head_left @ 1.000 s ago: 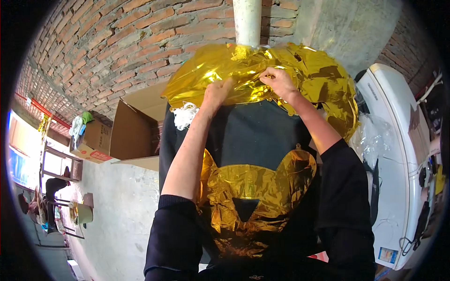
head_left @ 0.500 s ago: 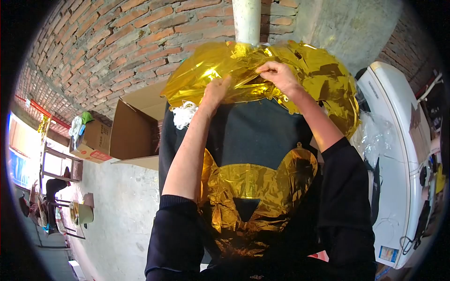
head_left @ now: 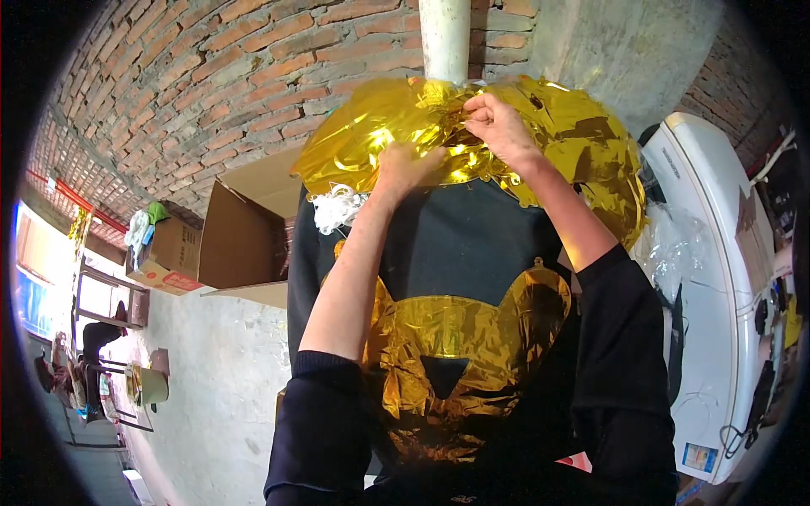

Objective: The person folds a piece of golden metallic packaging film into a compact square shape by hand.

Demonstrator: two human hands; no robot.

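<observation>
Left hand: on the foil pile's near part, blurred; grip cannot be told (head_left: 405,167)
Right hand: over the pile's middle, fingertips drawn narrow; whether they pinch foil cannot be told (head_left: 499,133)
Foil pile: gold, crumpled, across the far end of the black cloth (head_left: 591,139) 
Black cloth: under both foils (head_left: 460,240)
Foil piece: gold, 1 triangular gap, nearer the body (head_left: 456,329)
White string: bunched beside the left forearm (head_left: 337,211)

Black sleeves (head_left: 620,354) ending at the forearms, ribbed cuff, black top with small pale lettering, bare hands
</observation>
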